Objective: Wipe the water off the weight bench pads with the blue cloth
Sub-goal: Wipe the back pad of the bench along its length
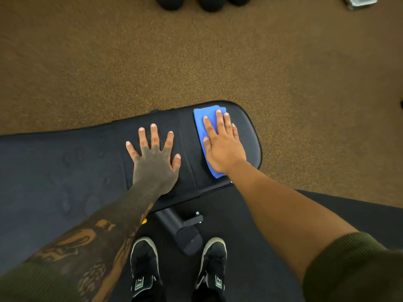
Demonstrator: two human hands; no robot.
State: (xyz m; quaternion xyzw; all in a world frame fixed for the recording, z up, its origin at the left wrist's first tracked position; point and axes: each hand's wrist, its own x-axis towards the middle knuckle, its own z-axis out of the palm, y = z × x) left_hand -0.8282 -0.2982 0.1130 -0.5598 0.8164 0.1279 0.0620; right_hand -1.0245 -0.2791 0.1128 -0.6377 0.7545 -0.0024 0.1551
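**Two flat hands on a wet bench, the cloth under the right one**

The bench runs across the middle of the frame from the left edge to right of centre, and is split by a seam into two black pads. The long pad (pixel 65 171) fills the left and centre; the short pad (pixel 250 138), with a rounded end, lies to the right of centre.

The blue cloth (pixel 201 127) lies folded on the short pad, just right of the seam, as a long strip reaching from near the pad's far edge towards its near edge. The right hand (pixel 224 149) lies palm down on top of it, fingers straight and close together, pointing to the top of the frame. The hand covers the strip's right part; its left part and its near corner show beside and below the hand. Nothing is pinched; the palm presses flat.

The left hand (pixel 154 162) rests palm down on the long pad, just left of the seam, with all fingers spread wide and nothing under it. It is apart from the cloth.

Water drops (pixel 67 203) and faint damp marks show on the long pad in the left part of the frame.

Below the pads, at bottom centre, a black frame tube (pixel 185 232) of the bench points towards the camera, between two black shoes (pixel 145 264). The floor (pixel 196 62) in the upper half is brown and speckled. At the top edge, centre, sit three dark round shapes (pixel 210 4), cut off by the frame; what they are cannot be told.
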